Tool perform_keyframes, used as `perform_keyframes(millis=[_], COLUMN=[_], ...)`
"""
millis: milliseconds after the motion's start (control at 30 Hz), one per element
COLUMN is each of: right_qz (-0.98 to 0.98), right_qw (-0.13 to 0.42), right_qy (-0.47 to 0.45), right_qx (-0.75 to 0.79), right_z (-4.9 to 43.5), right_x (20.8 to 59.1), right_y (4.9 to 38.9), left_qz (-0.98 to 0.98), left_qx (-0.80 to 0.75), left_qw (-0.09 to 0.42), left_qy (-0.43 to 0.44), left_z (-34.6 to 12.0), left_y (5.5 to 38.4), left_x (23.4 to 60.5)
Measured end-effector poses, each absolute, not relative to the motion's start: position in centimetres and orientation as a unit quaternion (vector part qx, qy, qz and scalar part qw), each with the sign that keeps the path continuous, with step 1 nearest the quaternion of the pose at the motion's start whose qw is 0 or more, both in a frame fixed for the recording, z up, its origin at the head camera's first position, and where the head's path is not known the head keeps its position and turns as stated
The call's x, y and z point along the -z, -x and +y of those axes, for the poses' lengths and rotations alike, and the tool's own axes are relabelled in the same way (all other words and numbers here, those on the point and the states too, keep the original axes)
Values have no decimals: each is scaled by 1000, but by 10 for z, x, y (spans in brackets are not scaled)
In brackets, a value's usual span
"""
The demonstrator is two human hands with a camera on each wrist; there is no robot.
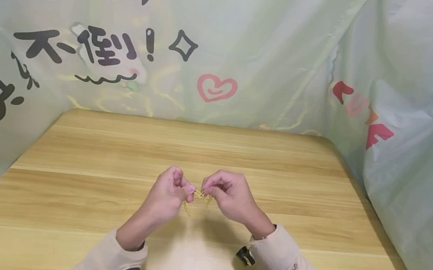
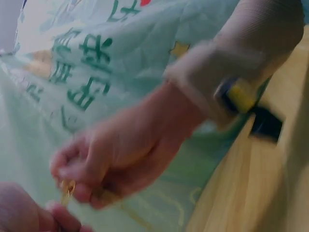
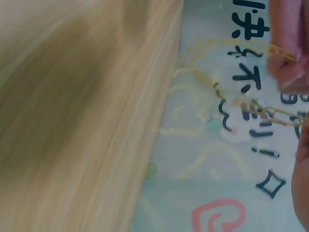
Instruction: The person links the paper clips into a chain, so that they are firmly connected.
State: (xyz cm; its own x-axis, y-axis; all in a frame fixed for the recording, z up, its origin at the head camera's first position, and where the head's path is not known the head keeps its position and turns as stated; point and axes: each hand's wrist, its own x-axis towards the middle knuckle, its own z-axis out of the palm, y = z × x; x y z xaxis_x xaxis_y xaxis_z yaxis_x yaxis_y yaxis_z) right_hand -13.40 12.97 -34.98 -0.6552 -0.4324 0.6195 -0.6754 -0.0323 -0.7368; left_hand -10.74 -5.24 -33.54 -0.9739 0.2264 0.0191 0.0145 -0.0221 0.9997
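A thin gold-coloured chain (image 1: 200,194) runs between the two hands, held above the table. My left hand (image 1: 167,193) pinches one part of it between thumb and finger. From the other side, my right hand (image 1: 232,197) pinches it too, fingers curled inward. Loose ends dangle beneath both hands. In the left wrist view a bright loop of the chain (image 2: 68,189) shows at the right hand's fingertips, with the left hand (image 2: 19,210) cut off at the corner. Long open links of the chain (image 3: 277,116) appear in the right wrist view; its ends are blurred.
Below the hands lies a wood-grain table (image 1: 113,147) with rounded far corners. Printed cloth (image 1: 278,60) hangs behind it and along its sides. Dark wrist devices (image 1: 246,256) are on the beige sleeves (image 1: 285,262).
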Motion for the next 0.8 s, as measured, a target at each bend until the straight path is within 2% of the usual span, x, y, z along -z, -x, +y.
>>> perform_keyframes(millis=[167, 400, 667, 800], right_qz=[-672, -691, -731, -764], right_qw=[136, 152, 126, 83], right_qy=[-433, -380, -340, -314], right_qx=[-586, -596, -578, -557], right_z=[127, 129, 138, 144], right_x=[349, 348, 344, 340], right_y=[135, 137, 140, 142], left_qz=[682, 673, 679, 713], left_qx=[-724, -735, -723, -680], left_qw=[54, 35, 27, 34], left_qy=[-94, -73, -126, -165], left_z=[-58, -59, -64, -70], left_y=[109, 114, 117, 122], left_x=[337, 340, 340, 339])
